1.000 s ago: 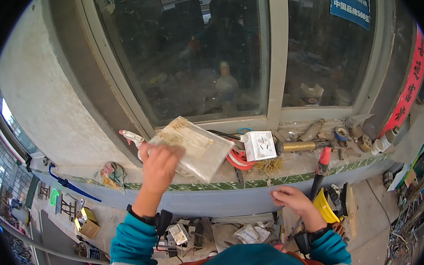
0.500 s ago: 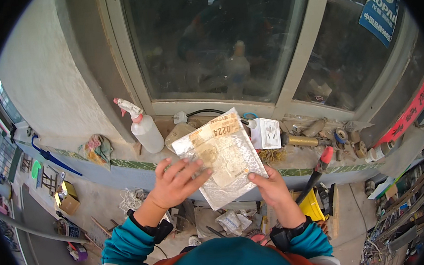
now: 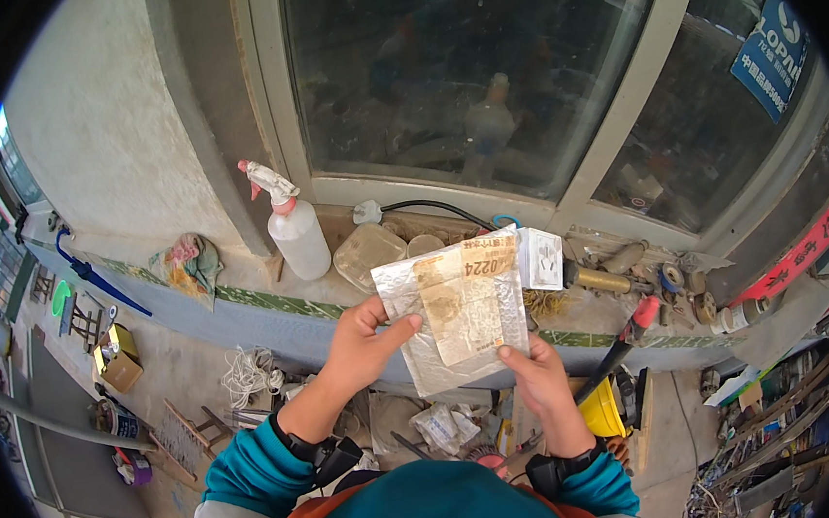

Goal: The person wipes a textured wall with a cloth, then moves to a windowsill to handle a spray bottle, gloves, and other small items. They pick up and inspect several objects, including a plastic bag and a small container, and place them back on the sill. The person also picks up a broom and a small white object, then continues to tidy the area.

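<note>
A flat, silvery foil-like pouch (image 3: pixel 505 315) is held up in front of me, tilted slightly. A stained tan paper piece (image 3: pixel 450 315) with print along its top lies on its face; I cannot tell if it is stuck on. My left hand (image 3: pixel 361 346) grips the pouch's left edge, thumb on the front and fingers behind. At the lower right corner my right hand (image 3: pixel 538 376) pinches it, thumb in front. The fingers behind the pouch are mostly hidden.
Behind the pouch runs a window ledge with a white spray bottle (image 3: pixel 300 239), a clear plastic tub (image 3: pixel 367 255), a white box (image 3: pixel 542 261) and a crumpled rag (image 3: pixel 191 267). A red-tipped black handle (image 3: pixel 625 340) rises at the right. Clutter and a plastic bag (image 3: pixel 444 428) lie below.
My left hand has gone from spread fingers over the pouch's front to gripping its left edge. The pouch has turned more upright and flatter toward me. My right hand keeps its corner; the view has shifted.
</note>
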Motion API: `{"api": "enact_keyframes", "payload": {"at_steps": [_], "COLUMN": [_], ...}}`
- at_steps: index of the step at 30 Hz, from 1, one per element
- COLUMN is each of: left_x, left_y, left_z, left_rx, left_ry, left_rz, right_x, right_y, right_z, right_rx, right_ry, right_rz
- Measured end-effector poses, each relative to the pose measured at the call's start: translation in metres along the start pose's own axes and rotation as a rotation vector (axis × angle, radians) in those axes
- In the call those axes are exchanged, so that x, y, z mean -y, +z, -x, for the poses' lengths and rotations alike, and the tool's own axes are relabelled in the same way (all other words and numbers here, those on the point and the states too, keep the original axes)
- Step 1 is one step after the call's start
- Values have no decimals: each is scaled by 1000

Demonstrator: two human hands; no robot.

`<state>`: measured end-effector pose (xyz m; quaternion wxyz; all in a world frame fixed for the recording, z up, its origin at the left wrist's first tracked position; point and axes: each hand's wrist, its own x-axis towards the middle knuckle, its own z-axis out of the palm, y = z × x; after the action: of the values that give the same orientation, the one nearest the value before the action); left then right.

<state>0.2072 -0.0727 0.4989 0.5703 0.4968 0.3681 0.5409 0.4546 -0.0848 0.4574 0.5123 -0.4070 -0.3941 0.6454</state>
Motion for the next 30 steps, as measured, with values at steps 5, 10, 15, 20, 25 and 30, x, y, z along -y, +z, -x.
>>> {"api": "enact_keyframes", "payload": {"at_steps": [5,10,15,20,25,30], "left_x": [-14,-15,-13,-11,-10,-5], "left_y": [16,42,47,43,42,45], "left_z": [-5,-6,-8,-7,-9,-13], "left_rx": [-88,-29,1,42,133,177], "left_ry": [100,401,618,628,575,371], "left_rz": [-640,-956,-1046,-1025,-946,-821], "right_x": [29,55,57,60,56,45], "right_y": [13,43,50,45,43,37], "right_z": [-10,-20,-26,-28,-28,-42], "right_rx": [-218,-105,-105,-35,-92,-381], "right_ry": [-578,-1011,-1097,-1244,-1277,-1165], "right_rz": [857,1218,1218,1347,1383,1386]}}
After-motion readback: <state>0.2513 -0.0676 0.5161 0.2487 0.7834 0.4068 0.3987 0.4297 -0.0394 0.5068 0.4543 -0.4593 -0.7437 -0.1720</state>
